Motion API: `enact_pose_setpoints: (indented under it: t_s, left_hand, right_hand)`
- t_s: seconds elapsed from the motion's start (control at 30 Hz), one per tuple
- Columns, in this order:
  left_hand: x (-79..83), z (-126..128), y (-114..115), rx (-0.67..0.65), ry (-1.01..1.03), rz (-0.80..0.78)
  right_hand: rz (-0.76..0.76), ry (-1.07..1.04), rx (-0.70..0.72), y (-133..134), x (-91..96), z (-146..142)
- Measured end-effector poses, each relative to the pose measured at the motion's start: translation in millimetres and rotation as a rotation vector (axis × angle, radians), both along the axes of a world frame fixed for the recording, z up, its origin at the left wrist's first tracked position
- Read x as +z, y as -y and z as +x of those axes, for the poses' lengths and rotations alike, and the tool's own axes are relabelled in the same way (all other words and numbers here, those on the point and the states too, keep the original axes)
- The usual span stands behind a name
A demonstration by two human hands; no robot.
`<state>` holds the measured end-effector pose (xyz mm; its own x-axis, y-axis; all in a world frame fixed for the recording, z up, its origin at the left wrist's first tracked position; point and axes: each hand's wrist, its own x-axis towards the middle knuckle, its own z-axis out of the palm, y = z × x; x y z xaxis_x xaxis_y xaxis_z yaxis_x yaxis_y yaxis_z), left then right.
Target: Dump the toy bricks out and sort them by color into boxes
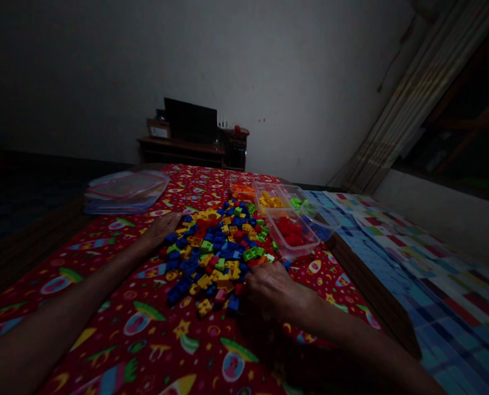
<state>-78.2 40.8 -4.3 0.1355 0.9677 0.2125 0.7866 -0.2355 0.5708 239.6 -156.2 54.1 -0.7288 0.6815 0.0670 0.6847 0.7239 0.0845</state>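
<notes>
A heap of plastic building bricks (220, 247) in red, yellow, blue, green and orange lies on a red patterned tablecloth (146, 340). At the heap's far left edge rests my left hand (166, 226), low over the cloth, fingers stretched towards a blue brick. My right hand (271, 288) is at the near right edge, its fingers curled down beside the bricks. Whatever those fingers grip is hidden. Beyond it stand clear plastic boxes: one with red bricks (289, 231), others with yellow bricks (271, 200), orange bricks (243, 192) and green bricks (297, 203).
A round clear tub (329, 216) with blue pieces stands at the table's right edge. Stacked plastic lids (125, 189) lie at the far left. Beside the table is a bed with a checked cover (392, 258). A monitor (191, 120) stands by the wall.
</notes>
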Motion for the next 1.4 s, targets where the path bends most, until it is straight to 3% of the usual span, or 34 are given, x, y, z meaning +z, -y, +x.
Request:
enact_pose_setpoints:
  t_s: [0.07, 0.17, 0.33, 0.53, 0.77, 0.9, 1.0, 1.13, 1.23, 1.3, 1.4]
  left_hand:
    - [-0.2, -0.1, -0.3, -0.003, 0.016, -0.006]
    - [3.0, 0.8, 3.0, -0.016, 0.012, -0.007]
    - [7.2, 2.7, 9.7, -0.023, 0.03, 0.001]
    - [1.6, -0.2, 4.4, -0.042, 0.06, 0.005]
    - [3.6, 2.6, 9.4, -0.055, 0.053, 0.031]
    - [13.8, 6.6, 13.2, -0.008, 0.123, 0.077]
    - [32.4, 11.9, 14.1, -0.018, 0.137, 0.167]
    - [55.1, 24.4, 18.7, -0.295, -0.006, 0.142]
    - [57.1, 33.7, 23.8, -0.454, -0.156, 0.122]
    - [54.0, 37.0, 25.3, -0.449, -0.182, 0.147]
    - [51.3, 37.2, 24.4, -0.407, -0.15, 0.137]
  right_hand:
    - [0.066, -0.063, 0.017, -3.5, -6.4, 7.5]
    - [0.182, -0.194, 0.005, -17.2, 0.9, 16.9]
    - [0.275, -0.254, -0.286, -57.1, 32.7, 39.9]
    - [0.181, -0.091, -0.727, -102.3, 51.4, 67.6]
    - [-0.01, -0.033, -0.834, -127.8, 44.6, 86.2]
    - [0.075, -0.051, -0.882, -130.9, 46.8, 83.9]
    - [0.195, -0.136, -0.797, -131.3, 50.8, 61.2]
    - [0.19, -0.226, -0.442, -134.8, 47.4, -0.1]
    - [0.121, -0.273, -0.235, -141.0, 32.6, -50.7]
    - [0.097, -0.262, -0.158, -145.6, 17.5, -76.0]
    - [0.121, -0.243, -0.156, -151.3, -6.7, -94.8]
